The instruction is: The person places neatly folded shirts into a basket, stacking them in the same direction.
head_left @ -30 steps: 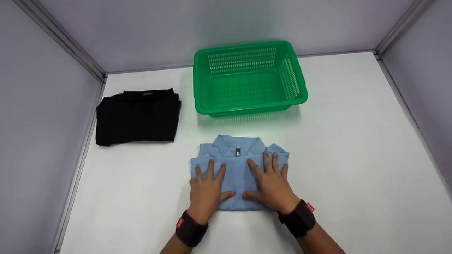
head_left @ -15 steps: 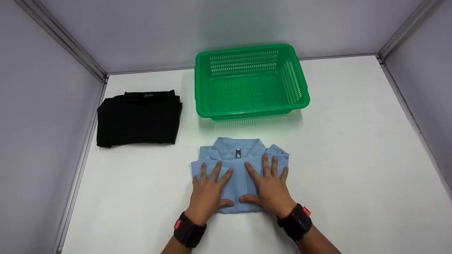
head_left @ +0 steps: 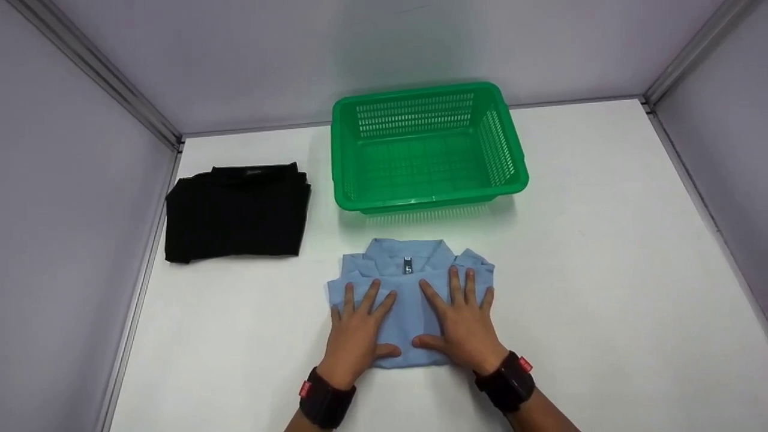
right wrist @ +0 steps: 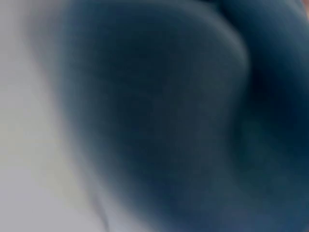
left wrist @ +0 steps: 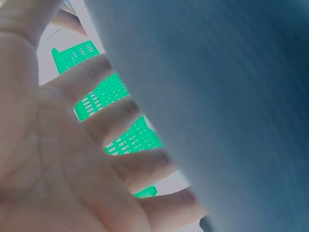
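A light blue collared shirt [head_left: 407, 312] lies folded on a white table [head_left: 606, 252], directly in front of a person, its collar pointing away from them. Both hands rest on it, palms down. The left hand [head_left: 354, 336] has its fingers spread apart, thumb reaching inward over the cloth; the right hand [head_left: 465, 327] mirrors it, fingers fanned, the tips of the two thumbs near each other but apart. Neither hand pinches the fabric. A small dark label [head_left: 408, 265] shows inside the collar. Each wrist wears a black band (with a little red tag).

Just beyond the collar stands a green plastic basket [head_left: 432, 201], slotted on its sides, near the back wall [head_left: 252, 66]. To the left of the basket, apart from it, lies a folded black garment [head_left: 237, 216]. In the left wrist view, blurred blue cloth hides the fingertips, and the basket shows between the fingers. Dark, blurred blue fills most of the right wrist view, where the fingers' state cannot be told.
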`<action>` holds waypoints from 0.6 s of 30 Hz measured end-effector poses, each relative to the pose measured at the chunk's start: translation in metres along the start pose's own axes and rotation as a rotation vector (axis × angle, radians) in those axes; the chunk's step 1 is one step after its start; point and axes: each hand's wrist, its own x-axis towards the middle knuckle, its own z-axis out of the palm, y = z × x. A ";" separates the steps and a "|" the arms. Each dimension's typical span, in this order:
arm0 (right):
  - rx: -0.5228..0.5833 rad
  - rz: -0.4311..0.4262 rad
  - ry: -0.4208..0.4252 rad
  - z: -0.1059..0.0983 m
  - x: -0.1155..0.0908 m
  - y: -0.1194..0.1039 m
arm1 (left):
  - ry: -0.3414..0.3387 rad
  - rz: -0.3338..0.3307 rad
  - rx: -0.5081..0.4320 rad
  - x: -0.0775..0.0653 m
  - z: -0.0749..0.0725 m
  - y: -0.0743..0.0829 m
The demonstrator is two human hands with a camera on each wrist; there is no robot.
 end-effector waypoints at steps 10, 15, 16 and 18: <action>0.004 0.002 -0.012 -0.008 0.003 0.001 | 0.006 -0.010 -0.024 0.007 -0.006 0.005; -0.008 0.004 -0.020 -0.008 0.004 0.002 | -0.003 -0.022 -0.031 0.007 -0.004 0.007; -0.005 0.000 -0.024 -0.007 0.004 0.001 | -0.004 -0.027 -0.034 0.005 -0.002 0.007; 0.001 -0.006 -0.035 -0.004 0.003 0.001 | -0.005 -0.034 -0.040 0.003 0.000 0.005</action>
